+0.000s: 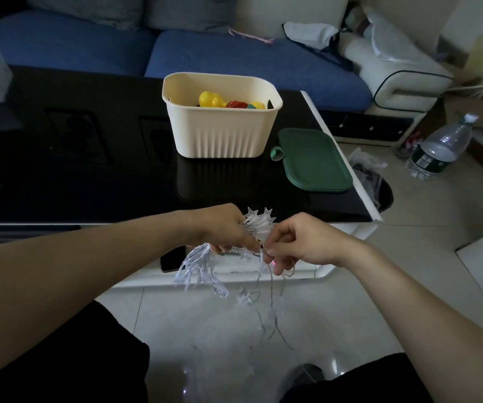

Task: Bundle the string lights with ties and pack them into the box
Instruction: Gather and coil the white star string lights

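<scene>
A string of clear star-shaped lights (pixel 259 223) is gathered between my hands, just in front of the black table's near edge. My left hand (pixel 224 228) grips the bunched stars, and more stars hang below it. My right hand (pixel 298 242) pinches the thin wire beside the bunch. Loose wire with a few stars trails down to the floor. The cream ribbed box (pixel 223 135) stands on the table beyond my hands, with yellow and red toys inside. Its green lid (pixel 314 161) lies flat to the box's right.
The glossy black table (pixel 74 158) has a white rim. A dark phone (pixel 173 258) lies on its lower shelf. A blue sofa (pixel 249 59) stands behind. On the tiled floor at right are a large water bottle (pixel 441 146) and a small bin (pixel 375 186).
</scene>
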`<state>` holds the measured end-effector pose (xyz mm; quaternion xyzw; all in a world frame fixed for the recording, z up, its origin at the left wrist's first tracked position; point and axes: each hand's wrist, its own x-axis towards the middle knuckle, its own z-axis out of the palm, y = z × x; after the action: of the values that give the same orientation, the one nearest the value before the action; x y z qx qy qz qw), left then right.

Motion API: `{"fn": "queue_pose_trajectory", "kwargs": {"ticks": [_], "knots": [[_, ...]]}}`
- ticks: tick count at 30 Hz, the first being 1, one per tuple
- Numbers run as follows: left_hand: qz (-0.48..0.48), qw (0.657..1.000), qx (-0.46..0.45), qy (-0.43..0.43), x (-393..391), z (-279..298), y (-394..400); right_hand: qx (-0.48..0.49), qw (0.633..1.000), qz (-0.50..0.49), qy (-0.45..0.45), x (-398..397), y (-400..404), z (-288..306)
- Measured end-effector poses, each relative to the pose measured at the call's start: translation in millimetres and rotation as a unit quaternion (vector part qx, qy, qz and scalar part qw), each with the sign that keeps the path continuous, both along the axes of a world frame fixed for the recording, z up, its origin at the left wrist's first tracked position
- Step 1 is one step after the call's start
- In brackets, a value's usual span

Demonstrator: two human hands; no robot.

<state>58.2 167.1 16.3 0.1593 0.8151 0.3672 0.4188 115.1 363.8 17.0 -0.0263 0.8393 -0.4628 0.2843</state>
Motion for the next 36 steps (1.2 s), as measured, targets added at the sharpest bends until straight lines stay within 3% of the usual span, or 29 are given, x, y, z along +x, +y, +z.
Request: {"fn": "queue_pose_trajectory", "kwargs": {"ticks": [13, 27, 33, 36], "knots": [[0.029, 0.999, 0.015, -0.008, -0.4, -0.8, 0.5, 0.012, 0.999, 0.038, -0.029, -3.3, 2.6, -2.6], [0.041, 0.997, 0.058, -0.042, -3.2, 3.2, -1.8, 0.057, 0.996, 0.019, 0.065, -7.3, 4.5, -11.9], [0.034, 0.996, 0.069, -0.047, -1.9, 2.7, -2.2, 0.099, 0.993, 0.059, 0.030, -2.4, 0.9, -2.8], [0.019, 0.996, 0.076, -0.038, -1.1, 4.0, -2.7, 0.067, 0.996, 0.045, -0.025, -0.7, -1.2, -4.7]]}}
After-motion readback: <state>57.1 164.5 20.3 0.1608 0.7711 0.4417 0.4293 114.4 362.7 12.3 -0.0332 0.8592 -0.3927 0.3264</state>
